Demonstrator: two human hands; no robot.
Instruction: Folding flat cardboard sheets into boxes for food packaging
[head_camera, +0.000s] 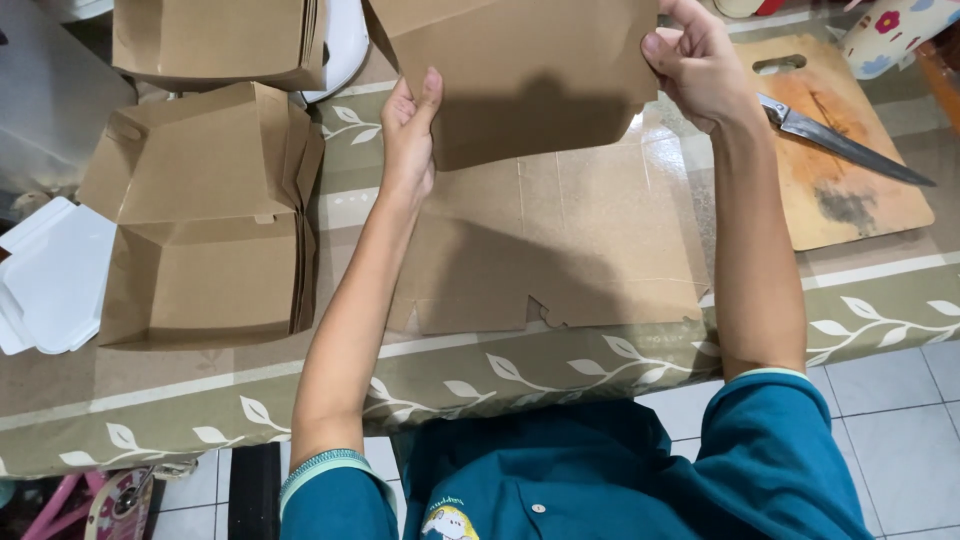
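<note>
Holding a brown cardboard sheet (520, 75) up off the table at the top middle of the frame, both hands pinch its side edges, so it hangs clear of the flat blanks (560, 250) stacked beneath it in the centre. The left hand (410, 130) clasps the sheet's left edge, thumb pointing upward along the near face, the fingers hidden behind; it is closed on the card. The right hand (700, 70) grips the right edge, thumb on the near side and fingers curled round the edge, likewise closed on it. Gripping at opposite edges keeps the thin sheet taut and level.

Folded boxes (205, 215) sit nested at the left of the frame, open sides up, with another (215, 40) at the upper left. At the upper right a knife (840, 145) lies on a wooden board (850, 190), well apart from the hands. A leaf-patterned cloth (500, 375) covers the table.
</note>
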